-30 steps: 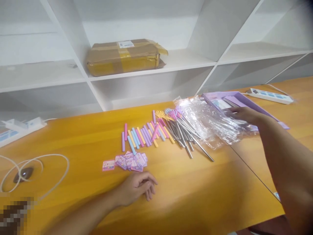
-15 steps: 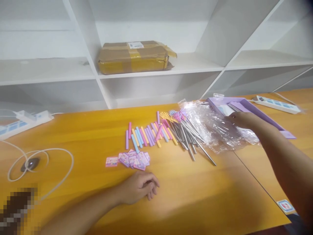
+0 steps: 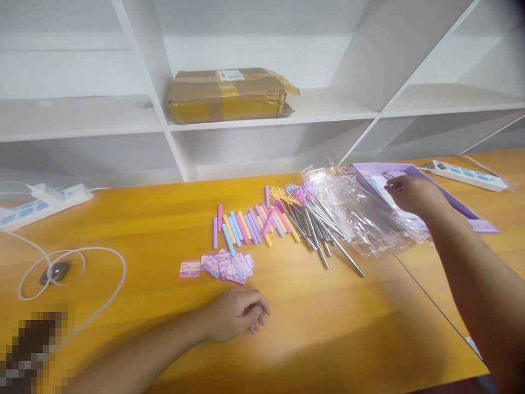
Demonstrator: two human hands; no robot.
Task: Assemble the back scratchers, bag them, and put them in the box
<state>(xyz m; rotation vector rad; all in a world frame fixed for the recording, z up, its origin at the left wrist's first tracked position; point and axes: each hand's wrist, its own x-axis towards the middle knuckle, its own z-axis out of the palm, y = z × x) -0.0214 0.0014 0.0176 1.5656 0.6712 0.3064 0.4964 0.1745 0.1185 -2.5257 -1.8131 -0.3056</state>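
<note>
My left hand (image 3: pixel 241 313) rests on the table with its fingers loosely curled, nothing visible in it, just below a pile of small printed cards (image 3: pixel 229 266). Over the purple box (image 3: pixel 455 202) at the right is my right hand (image 3: pixel 408 194), fingers bent down; what they hold, if anything, is hidden. Crumpled clear plastic bags (image 3: pixel 356 213) lie against the box's left side. Left of them, metal rods (image 3: pixel 314 227) fan out below yellow, blue and purple hand-shaped pieces (image 3: pixel 301 194). Pastel tubes (image 3: pixel 252 225) lie in a rough row beside these.
A taped cardboard box (image 3: pixel 229 98) sits on the white shelf (image 3: pixel 328 112) behind the table. White power strips (image 3: pixel 467 175) lie at the right and left edges. A looped white cable (image 3: pixel 123 271) with a dark mouse-like object (image 3: pixel 55 272) is at the left.
My right hand has moved slightly right and up, from the plastic bags to over the purple box. The plastic beside the box lies lower, exposing more of the inside. My left hand keeps its pose.
</note>
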